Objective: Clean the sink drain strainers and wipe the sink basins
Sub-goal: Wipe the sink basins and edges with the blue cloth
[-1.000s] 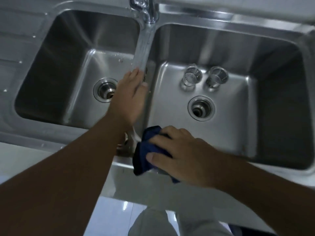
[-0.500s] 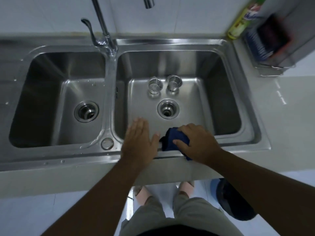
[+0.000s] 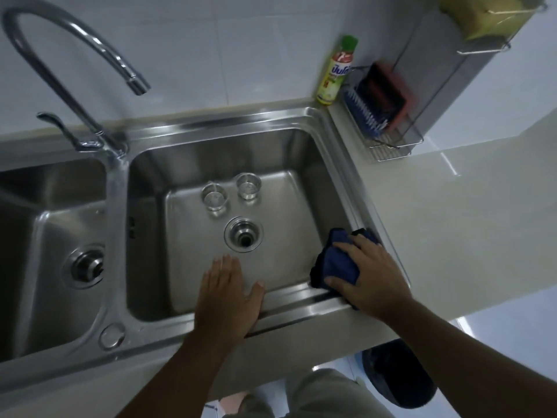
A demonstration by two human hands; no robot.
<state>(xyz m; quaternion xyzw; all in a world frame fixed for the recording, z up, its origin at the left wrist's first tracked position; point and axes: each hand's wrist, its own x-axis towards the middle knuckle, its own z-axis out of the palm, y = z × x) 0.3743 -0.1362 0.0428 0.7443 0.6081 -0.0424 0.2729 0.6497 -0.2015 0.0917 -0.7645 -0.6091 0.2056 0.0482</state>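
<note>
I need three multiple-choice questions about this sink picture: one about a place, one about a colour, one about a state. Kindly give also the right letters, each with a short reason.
1. Where in the right basin do the two strainer baskets stand? A) on its floor, behind the drain B) stacked inside the drain C) on its front rim
2. Which colour is the cloth? A) red B) blue C) white
3. How is the left hand? A) curled into a fist B) pinching the cloth C) open, fingers straight
Answers: 1 A, both stand upright beyond the drain; 2 B, the cloth in the right hand is dark blue; 3 C, it lies flat and holds nothing.
</note>
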